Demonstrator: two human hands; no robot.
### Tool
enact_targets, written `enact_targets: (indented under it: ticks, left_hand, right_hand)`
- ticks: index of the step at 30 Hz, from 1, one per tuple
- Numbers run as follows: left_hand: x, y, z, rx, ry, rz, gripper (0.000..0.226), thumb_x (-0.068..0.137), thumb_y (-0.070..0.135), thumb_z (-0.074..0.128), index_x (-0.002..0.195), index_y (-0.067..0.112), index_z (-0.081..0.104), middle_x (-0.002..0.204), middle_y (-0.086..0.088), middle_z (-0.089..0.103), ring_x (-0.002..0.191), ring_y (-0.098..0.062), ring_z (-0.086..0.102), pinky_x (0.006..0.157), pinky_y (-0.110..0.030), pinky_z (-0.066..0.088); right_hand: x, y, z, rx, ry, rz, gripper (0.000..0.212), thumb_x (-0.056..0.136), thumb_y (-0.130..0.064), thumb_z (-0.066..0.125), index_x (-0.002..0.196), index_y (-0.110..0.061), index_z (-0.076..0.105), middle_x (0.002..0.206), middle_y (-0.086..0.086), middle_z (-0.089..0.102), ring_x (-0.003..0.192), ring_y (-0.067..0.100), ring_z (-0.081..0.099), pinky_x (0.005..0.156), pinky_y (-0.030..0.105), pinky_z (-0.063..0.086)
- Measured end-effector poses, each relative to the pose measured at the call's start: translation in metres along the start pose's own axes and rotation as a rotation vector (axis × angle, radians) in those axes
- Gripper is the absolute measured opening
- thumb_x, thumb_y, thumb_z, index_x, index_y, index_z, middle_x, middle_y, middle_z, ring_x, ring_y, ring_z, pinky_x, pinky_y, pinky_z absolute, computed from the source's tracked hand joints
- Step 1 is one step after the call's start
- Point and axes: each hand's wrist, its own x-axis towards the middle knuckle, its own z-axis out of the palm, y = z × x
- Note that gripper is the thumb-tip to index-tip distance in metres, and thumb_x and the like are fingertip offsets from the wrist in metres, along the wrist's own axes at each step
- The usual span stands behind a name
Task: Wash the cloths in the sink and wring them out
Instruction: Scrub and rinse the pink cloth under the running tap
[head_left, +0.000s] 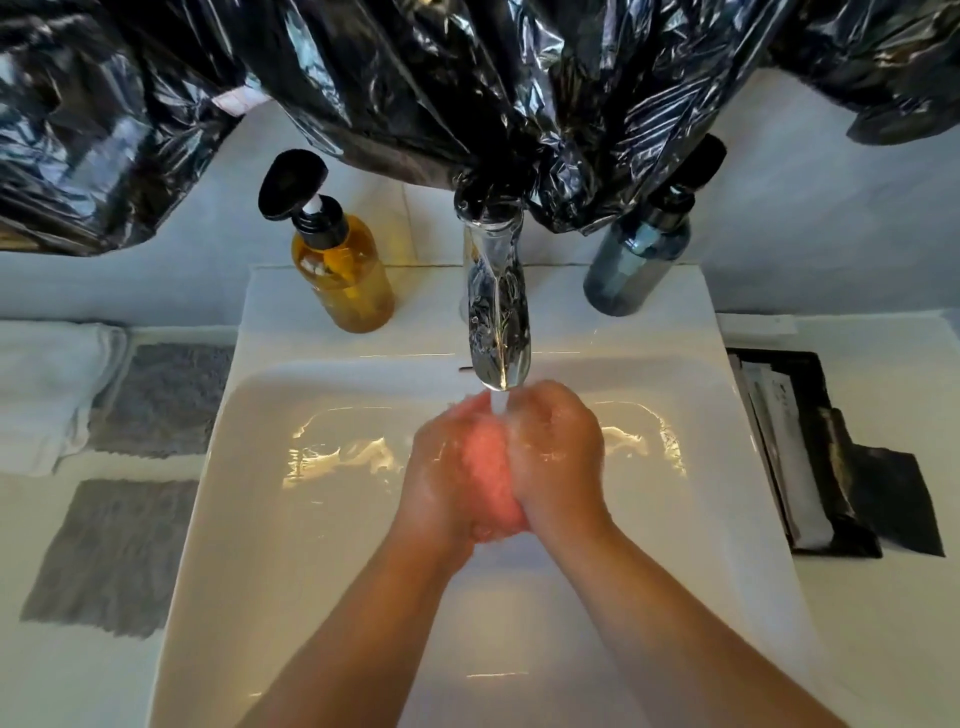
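Observation:
A pink cloth (491, 478) is bunched between both my hands over the white sink (291, 519). My left hand (447, 467) grips it from the left and my right hand (558, 457) grips it from the right. Water runs from the chrome tap (497, 312) straight onto the cloth and my fingers. Two grey cloths lie flat on the counter to the left of the sink, one (166, 397) further back and one (111, 553) nearer me. Most of the pink cloth is hidden by my hands.
An amber pump bottle (343, 270) stands at the sink's back left, a blue-grey bottle (636, 265) at its back right. Black plastic sheeting (467, 78) hangs above. A folded white towel (44, 389) lies far left; a black tray with packets (800, 457) sits right.

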Motion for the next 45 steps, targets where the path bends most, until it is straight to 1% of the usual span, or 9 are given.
enact_targets:
  ticks: [6,12,18,24,28,33,35,41,45]
  left_hand:
    - [-0.003,0.007,-0.005,-0.041,0.027,0.125,0.022,0.086,0.017,0.057,0.07,0.019,0.073,0.082,-0.017,0.063,0.078,-0.031,0.065,0.07,-0.042,0.052]
    - [0.005,0.013,-0.01,-0.08,0.14,0.149,0.015,0.096,0.018,0.057,0.098,0.008,0.068,0.091,-0.017,0.068,0.086,-0.032,0.067,0.071,-0.041,0.057]
    - [0.004,0.011,0.002,0.053,0.148,0.196,0.02,0.083,0.033,0.064,0.087,0.013,0.064,0.078,-0.008,0.066,0.075,-0.025,0.064,0.068,-0.037,0.051]
    - [0.0,0.016,0.003,0.22,0.096,0.161,0.032,0.099,0.021,0.054,0.069,0.022,0.065,0.065,-0.001,0.065,0.062,-0.018,0.066,0.052,-0.029,0.049]
    - [-0.007,0.011,-0.01,0.24,-0.026,0.202,0.027,0.088,0.042,0.063,0.082,0.016,0.063,0.061,0.005,0.061,0.054,-0.012,0.059,0.045,-0.019,0.043]
    - [-0.009,0.003,-0.023,0.032,-0.058,-0.101,0.053,0.08,0.068,0.06,0.111,0.027,0.074,0.107,-0.002,0.077,0.1,-0.021,0.073,0.077,-0.04,0.058]
    - [-0.009,0.008,-0.023,-0.063,-0.052,-0.202,0.058,0.077,0.062,0.057,0.12,0.025,0.071,0.113,-0.007,0.075,0.104,-0.024,0.072,0.077,-0.043,0.058]
    - [-0.005,0.012,-0.021,-0.081,0.036,-0.033,0.012,0.091,0.011,0.054,0.086,0.012,0.065,0.052,0.002,0.059,0.048,-0.011,0.057,0.051,-0.021,0.044]
    - [-0.004,0.01,-0.003,-0.159,0.172,0.087,0.053,0.09,0.044,0.068,0.115,0.0,0.055,0.105,-0.03,0.064,0.097,-0.046,0.065,0.083,-0.058,0.057]
  right_hand:
    - [0.005,0.004,-0.004,0.322,-0.117,0.289,0.038,0.079,-0.039,0.066,0.112,-0.02,0.072,0.109,0.005,0.073,0.101,0.027,0.071,0.089,0.051,0.058]
    - [-0.02,0.009,-0.01,0.471,-0.208,0.332,0.041,0.08,-0.05,0.077,0.109,-0.022,0.068,0.104,-0.005,0.071,0.093,0.012,0.071,0.067,0.023,0.055]
    - [-0.027,0.002,0.006,0.216,0.014,0.072,0.036,0.081,-0.062,0.056,0.097,-0.034,0.07,0.097,-0.017,0.07,0.091,0.001,0.068,0.071,0.018,0.054]
    - [0.009,-0.008,0.006,0.112,0.023,0.282,0.027,0.088,-0.03,0.065,0.069,-0.011,0.067,0.066,0.007,0.066,0.064,0.023,0.062,0.055,0.031,0.051]
    - [0.016,-0.006,-0.004,0.517,-0.02,0.393,0.024,0.071,-0.025,0.076,0.084,-0.005,0.074,0.084,0.019,0.067,0.08,0.032,0.067,0.069,0.038,0.054]
    - [0.002,-0.008,-0.011,0.938,-0.173,0.576,0.043,0.074,-0.023,0.075,0.111,0.0,0.067,0.104,0.021,0.064,0.091,0.036,0.066,0.088,0.049,0.053]
    - [-0.003,-0.006,-0.014,0.906,-0.18,0.591,0.042,0.081,-0.021,0.07,0.117,0.001,0.066,0.106,0.024,0.064,0.094,0.038,0.065,0.091,0.051,0.052]
    - [-0.002,-0.003,-0.036,0.402,-0.108,0.281,0.04,0.07,-0.021,0.062,0.108,-0.024,0.074,0.112,0.004,0.072,0.106,0.028,0.068,0.094,0.054,0.053]
    - [-0.032,0.007,-0.02,0.166,-0.087,0.095,0.049,0.077,-0.066,0.057,0.112,-0.034,0.069,0.121,0.0,0.067,0.112,0.017,0.064,0.094,0.04,0.054]
